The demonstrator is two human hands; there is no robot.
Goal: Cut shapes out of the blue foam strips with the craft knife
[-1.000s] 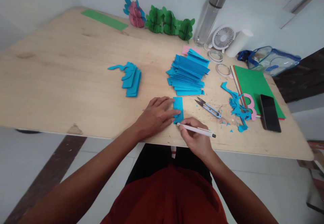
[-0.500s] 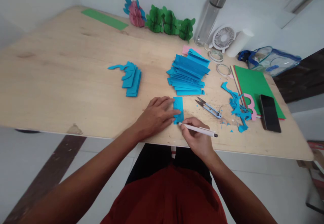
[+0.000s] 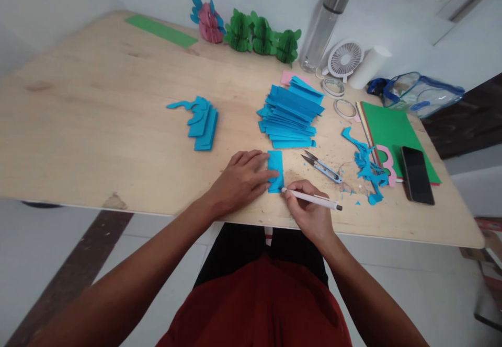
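Note:
A small blue paper strip (image 3: 276, 161) lies upright in front of me near the table's front edge. My left hand (image 3: 245, 178) rests flat from the left, fingers spread, with fingertips pressing on the strip. In my right hand (image 3: 309, 208) is a white pen (image 3: 314, 197), gripped between thumb and fingers. Its tip is at the strip's lower right corner. Beyond the strip is a fanned pile of blue folded papers (image 3: 292, 114). Left of that sits a smaller stack of blue paper pieces (image 3: 204, 125), with a curved cutout on top.
Thread snips (image 3: 323, 167) lie right of the strip, beside blue paper scraps (image 3: 366, 164). A phone (image 3: 417, 174) rests on green sheets (image 3: 388, 127). Tape rolls (image 3: 345, 108), a fan (image 3: 345, 59), a bottle (image 3: 325, 31) and green paper figures (image 3: 262, 36) stand farther back.
My right hand and the pen have shifted slightly right along the strip's lower end. My left hand stays on the strip.

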